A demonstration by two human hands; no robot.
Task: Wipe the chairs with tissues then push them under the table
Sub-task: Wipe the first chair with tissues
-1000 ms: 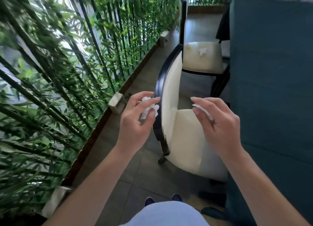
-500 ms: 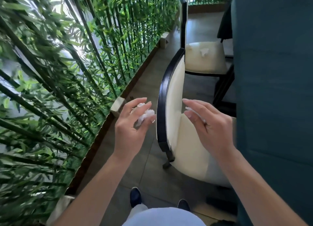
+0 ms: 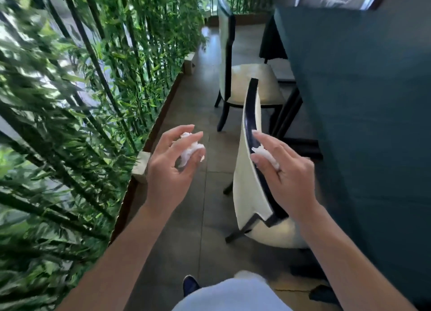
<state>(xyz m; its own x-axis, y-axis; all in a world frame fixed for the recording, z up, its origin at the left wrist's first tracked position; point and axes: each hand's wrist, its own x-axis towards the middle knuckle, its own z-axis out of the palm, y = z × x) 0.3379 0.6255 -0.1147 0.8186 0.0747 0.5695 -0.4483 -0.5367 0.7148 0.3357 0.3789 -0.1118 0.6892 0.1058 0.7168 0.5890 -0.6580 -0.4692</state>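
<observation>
The near cream chair [image 3: 248, 182] with a dark frame stands beside the teal-clothed table [image 3: 363, 101], its seat partly under the cloth. My left hand [image 3: 173, 168] holds a crumpled white tissue [image 3: 190, 151] in its fingers, clear of the chair and to its left. My right hand [image 3: 288, 171] holds a second tissue [image 3: 265, 154] between its fingers at the dark top edge of the chair's backrest. A second cream chair [image 3: 251, 84] stands farther along the table, its seat out from under the cloth.
A tall bamboo screen [image 3: 81, 101] with a low wooden border runs along the left of the tiled walkway [image 3: 193, 217]. My shoe [image 3: 190, 285] shows at the bottom. The table cloth hangs down on the right.
The near chair has slid right, farther under the table, and I have stepped forward. My left hand has come away from the backrest; my right hand stays at its top edge.
</observation>
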